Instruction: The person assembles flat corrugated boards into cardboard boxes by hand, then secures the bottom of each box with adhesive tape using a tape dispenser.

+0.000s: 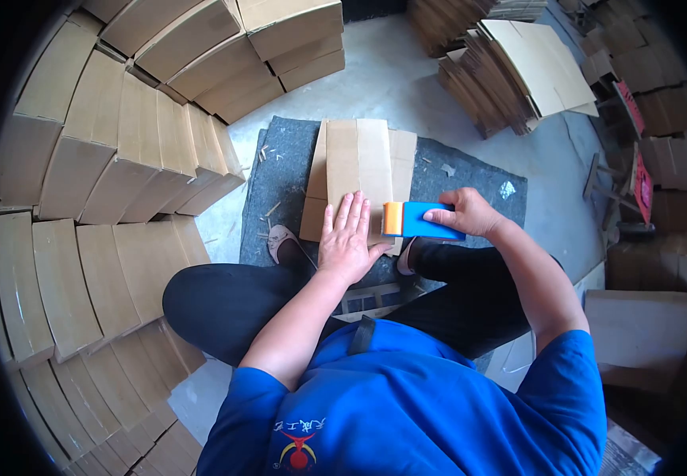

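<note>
My left hand [347, 242] lies flat, palm down and fingers spread, on the near part of a brown cardboard box [359, 159]. In my right hand [470, 214] is a blue tool [432, 222] with an orange end, which looks like a tape dispenser; my thumb presses on its top. Its orange end is beside the box's near right edge; whether the two touch cannot be made out. Under the box is more flat cardboard [403, 151], sticking out on the right.
A dark grey mat [478, 178] lies on the floor beneath the box. Stacked cartons [125, 143] stand on the left and at the back. Flattened cardboard [538, 67] is piled at the back right. Two pink-topped stools [642, 186] stand on the right.
</note>
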{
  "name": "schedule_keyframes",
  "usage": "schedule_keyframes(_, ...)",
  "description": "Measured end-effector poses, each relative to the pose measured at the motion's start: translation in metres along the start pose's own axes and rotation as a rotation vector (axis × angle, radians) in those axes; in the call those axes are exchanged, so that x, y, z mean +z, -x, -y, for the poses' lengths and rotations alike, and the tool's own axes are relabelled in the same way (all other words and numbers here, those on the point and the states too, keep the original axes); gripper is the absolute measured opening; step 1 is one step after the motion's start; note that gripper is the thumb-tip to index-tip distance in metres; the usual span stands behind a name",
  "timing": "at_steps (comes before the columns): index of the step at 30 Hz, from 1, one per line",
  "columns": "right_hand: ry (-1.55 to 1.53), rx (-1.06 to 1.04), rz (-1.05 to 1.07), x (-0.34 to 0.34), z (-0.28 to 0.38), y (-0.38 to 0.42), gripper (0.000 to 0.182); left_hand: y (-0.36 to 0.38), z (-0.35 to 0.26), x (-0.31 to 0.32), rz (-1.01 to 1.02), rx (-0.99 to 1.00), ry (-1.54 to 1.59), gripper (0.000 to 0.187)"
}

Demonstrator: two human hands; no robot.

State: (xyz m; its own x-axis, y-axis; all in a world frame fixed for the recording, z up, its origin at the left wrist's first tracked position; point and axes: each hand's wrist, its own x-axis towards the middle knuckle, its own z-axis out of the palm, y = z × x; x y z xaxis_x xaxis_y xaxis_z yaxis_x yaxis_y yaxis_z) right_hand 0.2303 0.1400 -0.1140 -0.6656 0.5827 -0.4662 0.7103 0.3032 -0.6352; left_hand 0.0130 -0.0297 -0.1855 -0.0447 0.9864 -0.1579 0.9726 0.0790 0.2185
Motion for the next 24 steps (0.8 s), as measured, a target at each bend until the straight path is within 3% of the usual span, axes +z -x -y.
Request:
schedule_keyframes(8,0.138,0.129,0.007,-0.045,-0.038,0.028,0.057,-0.002,0.002,0.002,0.008,-0.001,0.015,0.094)
schedule_keyframes(10,0.294,0.107,0.016,-0.038,-0.046,0.020,0.059,-0.002,0.002,0.003,0.013,0.003,0.018,0.094)
schedule_keyframes(15,0.585,0.158,0.008,0.010,-0.008,-0.012,0.051,-0.001,0.000,0.001,0.003,-0.002,0.030,0.093)
schedule_keyframes(19,0.567,0.099,-0.220,0.065,0.024,-0.018,0.040,-0.002,-0.002,0.001,0.012,-0.031,0.021,0.092)
schedule_keyframes(20,0.626,0.004,-0.309,0.088,0.014,-0.022,0.033,-0.002,-0.004,-0.001,0.019,-0.035,0.024,0.092)
schedule_keyframes(21,0.675,0.023,-0.264,0.119,-0.003,-0.035,0.025,-0.004,-0.004,-0.002,0.023,-0.033,0.024,0.091)
schedule_keyframes(22,0.668,-0.019,-0.226,0.133,0.000,-0.032,0.027,-0.005,-0.005,-0.001,0.015,-0.029,0.026,0.092)
schedule_keyframes(23,0.704,0.029,-0.162,0.142,0.005,-0.035,0.047,-0.004,-0.003,0.001,0.015,-0.023,0.022,0.092)
schedule_keyframes(24,0.700,0.032,-0.165,0.145,-0.002,-0.037,0.047,-0.002,-0.001,0.003,-0.002,-0.018,0.026,0.092)
